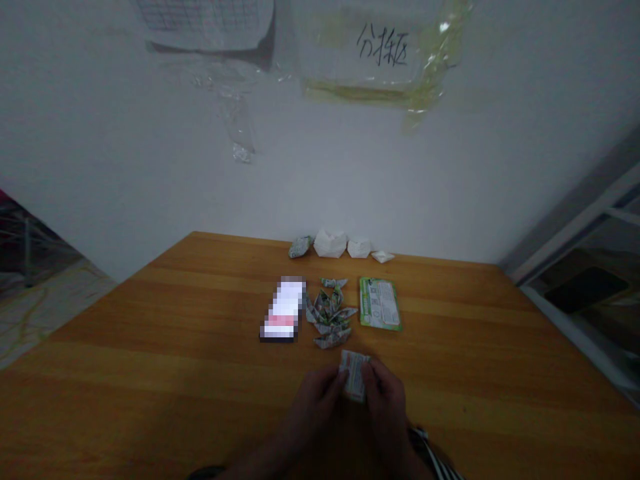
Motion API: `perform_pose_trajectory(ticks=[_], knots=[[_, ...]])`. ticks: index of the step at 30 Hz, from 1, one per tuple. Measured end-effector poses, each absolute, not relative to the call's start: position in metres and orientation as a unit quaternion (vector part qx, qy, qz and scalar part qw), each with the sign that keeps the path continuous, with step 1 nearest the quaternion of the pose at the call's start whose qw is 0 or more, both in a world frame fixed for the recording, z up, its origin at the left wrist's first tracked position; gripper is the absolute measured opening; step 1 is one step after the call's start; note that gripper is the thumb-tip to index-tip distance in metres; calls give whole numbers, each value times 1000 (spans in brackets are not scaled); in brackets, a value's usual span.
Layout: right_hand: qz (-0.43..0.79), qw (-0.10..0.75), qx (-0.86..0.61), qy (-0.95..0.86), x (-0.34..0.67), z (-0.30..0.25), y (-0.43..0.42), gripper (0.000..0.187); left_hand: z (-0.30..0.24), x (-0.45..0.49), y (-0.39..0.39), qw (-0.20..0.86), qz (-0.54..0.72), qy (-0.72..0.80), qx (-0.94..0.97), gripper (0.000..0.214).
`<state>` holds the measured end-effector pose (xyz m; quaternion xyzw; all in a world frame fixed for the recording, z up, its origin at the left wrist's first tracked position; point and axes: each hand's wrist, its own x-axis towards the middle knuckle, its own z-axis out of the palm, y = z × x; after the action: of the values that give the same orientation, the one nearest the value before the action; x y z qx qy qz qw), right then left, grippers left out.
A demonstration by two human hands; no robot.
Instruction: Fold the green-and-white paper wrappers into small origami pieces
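Observation:
Between my two hands is a small folded piece of printed paper (355, 377), pale with green at its edge. My left hand (320, 397) pinches its left side, thumb on top. On the right side, my right hand (385, 397) grips it the same way. Just beyond lies a cluster of folded printed-paper pieces (330, 317), with pointed ends. A flat stack of green-and-white printed paper (381, 305) rests to the right of the cluster. To its left lies a phone (284, 310) with a lit, blurred-out screen.
Along the wall at the table's back edge stand a crumpled-looking printed-paper piece (300, 247) and white folded papers (331, 244). The wooden table (175, 320) meets the wall. A handwritten sign (383, 47) is taped above. A metal-framed shelf (590, 267) stands at the right.

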<state>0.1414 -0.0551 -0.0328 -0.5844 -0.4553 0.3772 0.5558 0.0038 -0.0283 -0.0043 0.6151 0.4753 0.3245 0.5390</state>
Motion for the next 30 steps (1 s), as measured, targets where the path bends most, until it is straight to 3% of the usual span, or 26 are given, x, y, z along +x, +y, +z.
perform_pose_trajectory(ticks=[3, 7, 14, 20, 23, 25, 30], knots=[[402, 518, -574, -491, 138, -29, -57, 38, 3, 1, -25, 515, 363, 495, 599, 37], [410, 491, -568, -518, 135, -28, -59, 42, 4, -1, -21, 569, 377, 497, 535, 45], [456, 562, -552, -415, 139, -30, -54, 42, -9, 7, -21, 673, 388, 442, 449, 44], [535, 562, -457, -435, 139, -24, -49, 42, -12, 1, -10, 673, 401, 446, 433, 45], [568, 568, -407, -435, 150, -25, -44, 43, -12, -10, -1, 674, 346, 459, 465, 46], [610, 533, -369, -456, 163, -26, -39, 56, -10, -17, 2, 676, 292, 460, 496, 47], [684, 427, -341, -484, 183, -26, -34, 62, -2, -23, 0, 660, 226, 452, 556, 47]])
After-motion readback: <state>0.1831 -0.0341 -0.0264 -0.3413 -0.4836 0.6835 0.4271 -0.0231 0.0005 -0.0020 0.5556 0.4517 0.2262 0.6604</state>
